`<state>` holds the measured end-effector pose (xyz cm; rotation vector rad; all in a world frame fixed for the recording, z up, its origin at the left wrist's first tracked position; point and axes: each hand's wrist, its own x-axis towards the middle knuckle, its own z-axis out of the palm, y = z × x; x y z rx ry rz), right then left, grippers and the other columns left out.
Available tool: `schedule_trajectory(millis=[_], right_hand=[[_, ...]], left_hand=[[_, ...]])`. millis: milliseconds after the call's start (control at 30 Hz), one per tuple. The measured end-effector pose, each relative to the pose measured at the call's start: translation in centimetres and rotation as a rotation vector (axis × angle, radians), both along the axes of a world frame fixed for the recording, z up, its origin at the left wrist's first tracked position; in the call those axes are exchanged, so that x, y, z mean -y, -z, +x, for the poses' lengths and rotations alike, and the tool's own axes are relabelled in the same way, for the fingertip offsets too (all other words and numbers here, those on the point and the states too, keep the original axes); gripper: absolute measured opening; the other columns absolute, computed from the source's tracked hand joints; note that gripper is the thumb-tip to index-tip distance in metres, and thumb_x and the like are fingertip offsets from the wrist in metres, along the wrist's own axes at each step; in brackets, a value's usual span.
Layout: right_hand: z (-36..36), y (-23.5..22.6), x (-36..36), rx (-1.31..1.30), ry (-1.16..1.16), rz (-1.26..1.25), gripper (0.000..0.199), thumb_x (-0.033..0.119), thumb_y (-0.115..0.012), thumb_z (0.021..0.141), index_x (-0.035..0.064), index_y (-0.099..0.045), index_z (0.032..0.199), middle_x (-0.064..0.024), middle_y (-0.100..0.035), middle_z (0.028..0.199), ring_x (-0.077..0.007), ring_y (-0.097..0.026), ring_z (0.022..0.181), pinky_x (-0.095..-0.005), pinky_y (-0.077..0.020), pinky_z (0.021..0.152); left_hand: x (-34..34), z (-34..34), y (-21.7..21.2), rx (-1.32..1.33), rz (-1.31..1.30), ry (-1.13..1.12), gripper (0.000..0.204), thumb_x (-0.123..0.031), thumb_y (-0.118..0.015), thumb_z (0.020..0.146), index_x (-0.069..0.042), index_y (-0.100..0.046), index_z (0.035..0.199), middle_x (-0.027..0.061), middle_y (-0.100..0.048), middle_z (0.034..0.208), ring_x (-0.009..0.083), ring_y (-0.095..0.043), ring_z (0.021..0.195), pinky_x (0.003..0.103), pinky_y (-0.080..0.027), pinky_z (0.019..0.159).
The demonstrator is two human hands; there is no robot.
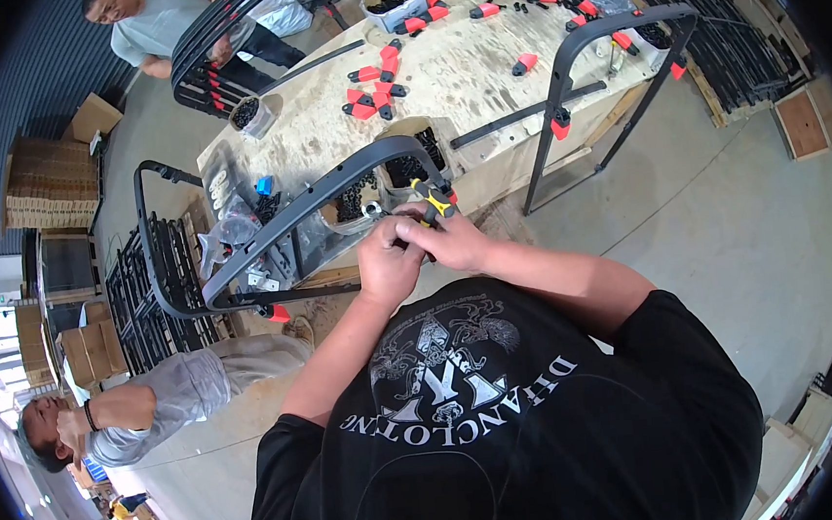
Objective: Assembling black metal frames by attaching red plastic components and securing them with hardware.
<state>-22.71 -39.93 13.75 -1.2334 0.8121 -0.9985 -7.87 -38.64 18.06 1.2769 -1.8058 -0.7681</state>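
Note:
Both my hands meet in front of my chest, at the near edge of the wooden worktable (303,122). My right hand (456,245) is closed around a yellow-and-black handled hand tool (435,200), whose handle sticks up above the fingers. Its working end is hidden. My left hand (389,267) is curled against the right one; what its fingers hold, if anything, is hidden. Just beyond it shows a shiny metal ring-shaped end (371,210). A black bent tube frame (309,202) stands at the table's near edge, past my hands.
Bins of small black parts (404,171) sit beyond my hands. Red-and-black brackets (379,97) lie across the table. Another black frame (562,63) stands at the right. One person (159,31) is across the table, another person (159,412) at the left. Stacked black tubes (712,41) lie far right.

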Motion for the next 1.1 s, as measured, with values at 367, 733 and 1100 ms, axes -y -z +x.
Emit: schedule_trajectory(millis=[367, 733, 1100], right_hand=[[-4.6, -1.2, -0.4, -0.069, -0.050, 0.014, 0.033, 0.013, -0.051, 0.099, 0.0052, -0.061, 0.129, -0.0036, -0.066, 0.103, -0.0122, -0.059, 0.094, -0.0305, -0.0485, 0.084], [-9.2, 5.0, 0.6, -0.626, 0.531, 0.044, 0.035, 0.025, -0.064, 0.093, -0.0045, -0.061, 0.111, -0.0171, -0.067, 0.088, -0.0209, -0.064, 0.079, -0.0354, -0.0516, 0.075], [-8.6, 8.0, 5.4, -0.014, 0.545, 0.528, 0.026, 0.027, -0.062, 0.098, 0.0022, -0.062, 0.108, -0.0019, -0.060, 0.084, -0.0097, -0.050, 0.074, -0.0263, -0.0429, 0.067]], left_hand=[[1.2, -0.6, 3.0, -0.089, 0.245, 0.039, 0.032, -0.017, -0.059, 0.101, 0.004, -0.057, 0.124, 0.0128, -0.068, 0.097, 0.0185, -0.064, 0.090, 0.034, -0.052, 0.081], [3.3, -0.6, 6.1, -0.038, 0.842, -0.084, 0.025, -0.015, -0.053, 0.103, 0.002, -0.053, 0.121, 0.0085, -0.065, 0.083, 0.0134, -0.061, 0.061, 0.031, -0.052, 0.053], [4.2, -4.1, 7.5, -0.531, 0.923, -0.057, 0.042, -0.004, -0.062, 0.096, 0.012, -0.049, 0.133, 0.0147, -0.066, 0.100, 0.0201, -0.067, 0.073, 0.032, -0.057, 0.059]])
